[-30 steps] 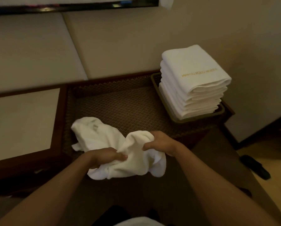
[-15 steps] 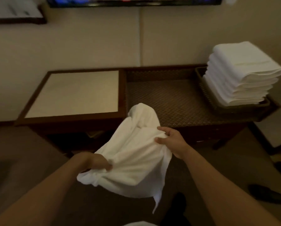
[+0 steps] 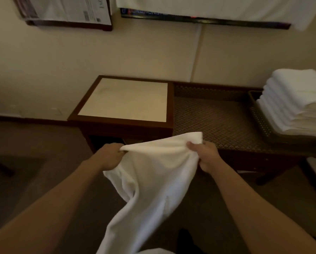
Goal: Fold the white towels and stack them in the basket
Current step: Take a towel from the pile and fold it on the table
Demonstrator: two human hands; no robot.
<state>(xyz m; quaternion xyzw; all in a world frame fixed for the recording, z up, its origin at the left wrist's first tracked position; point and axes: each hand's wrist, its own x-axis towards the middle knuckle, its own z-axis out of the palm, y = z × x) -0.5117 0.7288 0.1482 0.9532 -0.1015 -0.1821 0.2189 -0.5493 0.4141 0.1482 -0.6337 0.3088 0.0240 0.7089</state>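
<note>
Hanging from both hands in front of the bench, the unfolded towel [image 3: 153, 189] is held in mid air, its top edge stretched roughly from 9 to 3 o'clock and its long axis dropping toward 6 o'clock. The bench [image 3: 217, 123] is seen beyond the hands at 12 o'clock, apart from the cloth. The stack of folded towels [image 3: 298, 99] is seated in the basket [image 3: 258, 114] at 2 o'clock from the right hand, so the right side is judged nearer for the later placing. The left hand [image 3: 111, 154] is closed round one top corner; the right hand [image 3: 204, 154] is closed round the other, with a tuft of cloth sticking out past it. Printed sheets on the wall board [image 3: 65, 10] at 11 o'clock are too blurred to be read; no brand is legible on any towel.
</note>
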